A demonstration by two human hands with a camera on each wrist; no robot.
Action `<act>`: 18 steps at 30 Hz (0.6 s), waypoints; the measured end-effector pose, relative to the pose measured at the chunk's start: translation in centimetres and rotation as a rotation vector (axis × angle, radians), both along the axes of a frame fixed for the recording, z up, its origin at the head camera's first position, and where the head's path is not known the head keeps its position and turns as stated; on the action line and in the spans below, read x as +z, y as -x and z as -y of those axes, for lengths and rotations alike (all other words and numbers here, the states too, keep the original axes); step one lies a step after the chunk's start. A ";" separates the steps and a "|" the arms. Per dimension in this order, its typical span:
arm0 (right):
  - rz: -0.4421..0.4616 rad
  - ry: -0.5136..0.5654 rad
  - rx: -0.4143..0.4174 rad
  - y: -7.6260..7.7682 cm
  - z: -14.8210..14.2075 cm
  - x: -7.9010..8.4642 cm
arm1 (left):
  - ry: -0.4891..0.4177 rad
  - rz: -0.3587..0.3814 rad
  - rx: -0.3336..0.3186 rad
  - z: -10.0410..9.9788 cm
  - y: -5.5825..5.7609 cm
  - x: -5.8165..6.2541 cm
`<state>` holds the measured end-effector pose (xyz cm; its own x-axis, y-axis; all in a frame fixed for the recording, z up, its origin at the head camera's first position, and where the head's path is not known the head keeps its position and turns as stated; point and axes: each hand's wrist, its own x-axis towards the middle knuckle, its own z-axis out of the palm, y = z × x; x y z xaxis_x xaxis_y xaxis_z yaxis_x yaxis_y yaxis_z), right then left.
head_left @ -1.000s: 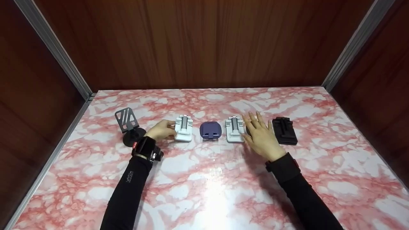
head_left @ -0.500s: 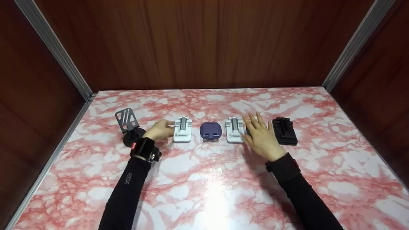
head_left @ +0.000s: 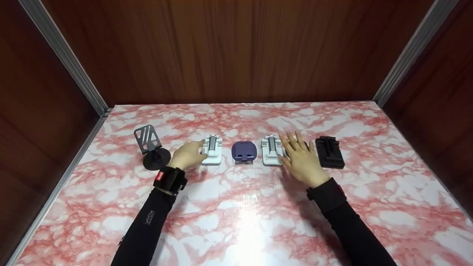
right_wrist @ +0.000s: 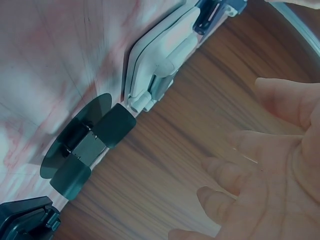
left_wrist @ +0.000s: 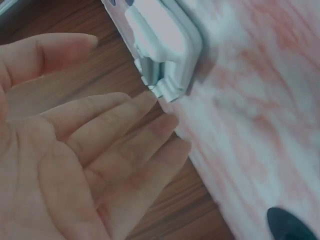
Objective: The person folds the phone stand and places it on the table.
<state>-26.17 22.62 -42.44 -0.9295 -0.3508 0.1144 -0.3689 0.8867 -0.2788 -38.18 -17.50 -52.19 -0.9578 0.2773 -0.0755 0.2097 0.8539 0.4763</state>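
Note:
My left hand (head_left: pixel 187 154) is just left of a white folded phone stand (head_left: pixel 212 160), its thumb and fingers parted and overlapping the stand's left edge in the head view. The left wrist view shows the fingers extended and the palm bare, with that stand beyond the fingertips. Fingers spread, my right hand (head_left: pixel 305 162) hovers over a dark phone stand with a round base (right_wrist: pixel 90 142), which it mostly hides from the head camera. Beside the right thumb lies a second white phone stand (head_left: pixel 272 159). A purple folded stand (head_left: pixel 244 150) sits between the two white ones.
At the row's left end stands a grey unfolded phone stand (head_left: pixel 147 138) on a dark round base, close to my left wrist. A black folded stand (head_left: pixel 330 152) ends the row at right. Wood-grain panels (head_left: pixel 236 51) enclose the marbled table (head_left: pixel 236 221) behind and at both sides.
My left hand, earlier with its fingers at the left white stand's side, has loosened and turned slightly. That stand shifted a little left, then stayed about there. My right hand has hardly moved.

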 end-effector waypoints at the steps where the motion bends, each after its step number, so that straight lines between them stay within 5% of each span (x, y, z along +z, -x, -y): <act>1: 0.004 -0.001 0.002 0.0 0.0 0.0 | 0.014 -0.010 0.002 -0.2 -0.3 0.3; 3: 0.007 -0.002 0.005 0.0 0.0 0.0 | 0.026 -0.046 -0.025 -0.8 -1.7 1.4; 10: 0.015 0.015 0.017 0.0 0.0 -0.1 | 0.064 -0.033 -0.057 -3.6 -10.2 11.0; 13: 0.017 0.010 0.020 0.0 0.0 -0.1 | 0.070 -0.083 -0.034 -3.6 -11.5 12.0; 18: 0.015 -0.007 0.025 -0.1 0.1 -0.1 | 0.082 -0.152 0.018 -2.9 -12.2 12.0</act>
